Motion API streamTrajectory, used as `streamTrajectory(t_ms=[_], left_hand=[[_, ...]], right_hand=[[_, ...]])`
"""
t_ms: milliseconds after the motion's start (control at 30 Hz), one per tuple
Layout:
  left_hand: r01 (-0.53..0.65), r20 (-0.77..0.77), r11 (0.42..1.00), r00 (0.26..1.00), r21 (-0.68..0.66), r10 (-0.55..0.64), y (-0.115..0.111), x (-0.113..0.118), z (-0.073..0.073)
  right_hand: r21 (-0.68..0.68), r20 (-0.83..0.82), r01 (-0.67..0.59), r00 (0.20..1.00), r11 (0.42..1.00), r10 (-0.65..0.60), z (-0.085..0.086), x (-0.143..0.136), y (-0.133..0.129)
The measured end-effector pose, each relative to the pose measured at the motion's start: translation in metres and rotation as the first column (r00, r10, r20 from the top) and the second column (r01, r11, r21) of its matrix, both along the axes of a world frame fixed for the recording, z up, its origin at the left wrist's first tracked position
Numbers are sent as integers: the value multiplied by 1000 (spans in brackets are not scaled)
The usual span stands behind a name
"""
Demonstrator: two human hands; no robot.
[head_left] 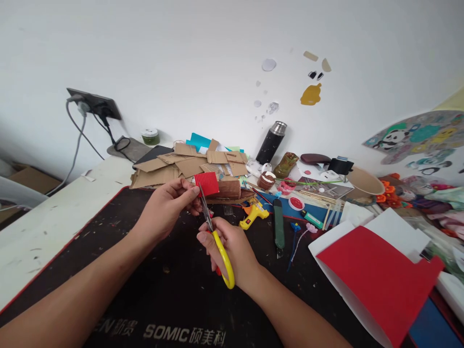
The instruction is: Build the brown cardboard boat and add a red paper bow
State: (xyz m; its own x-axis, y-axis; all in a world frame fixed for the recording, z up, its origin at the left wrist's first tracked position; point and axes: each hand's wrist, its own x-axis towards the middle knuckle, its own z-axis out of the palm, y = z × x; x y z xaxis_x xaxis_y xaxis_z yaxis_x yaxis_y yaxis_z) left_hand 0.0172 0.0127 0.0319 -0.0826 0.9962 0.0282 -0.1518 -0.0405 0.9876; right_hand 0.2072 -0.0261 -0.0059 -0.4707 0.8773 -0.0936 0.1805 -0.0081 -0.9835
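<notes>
With our left hand (172, 205) we pinch the small red corrugated card piece (209, 182). Our right hand (234, 246) grips the yellow-handled metal scissors (222, 253), blades at the card. The yellow glue gun (253, 215) lies right of the grip.

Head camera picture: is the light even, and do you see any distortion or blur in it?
Head view: soft light, no hard shadows on the wall; head view: apparent wide-angle stretching near the right edge, as on the wall sticker; head view: the ridges of the red corrugated piece can be made out, but small scraps look soft.
</notes>
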Motion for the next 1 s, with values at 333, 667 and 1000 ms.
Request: streamTrajectory(t_ms=[333, 667, 1000], left_hand=[[2, -7, 1000, 1000, 9, -2, 0, 1, -1], [-3, 22, 1000, 1000, 3, 3, 0, 1, -4], [2, 48, 1000, 999, -2, -2, 2, 0, -8]], right_hand=[[-3, 10, 17, 1000, 1000, -16, 3, 0, -1], [32, -10, 23, 1000, 999, -22, 4, -1, -1], [24, 45, 52, 998, 998, -53, 6, -2, -1]])
